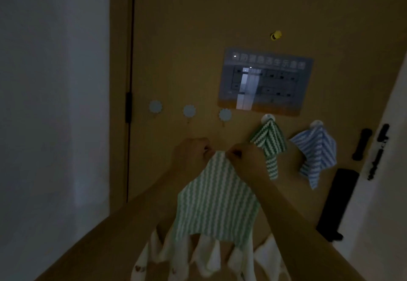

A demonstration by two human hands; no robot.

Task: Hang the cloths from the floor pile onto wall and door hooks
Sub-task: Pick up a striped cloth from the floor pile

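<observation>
— Both hands, left and right, pinching top edge of green-and-white striped cloth, held up before brown door, below round pale adhesive hook.

— Could slip off if only a thin fold snagged.

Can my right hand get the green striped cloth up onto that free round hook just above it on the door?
Probably yes: the nearest bare round scalloped hook sits just above the right hand, with nothing between them, though both hands pinch the cloth's top edge.
</observation>
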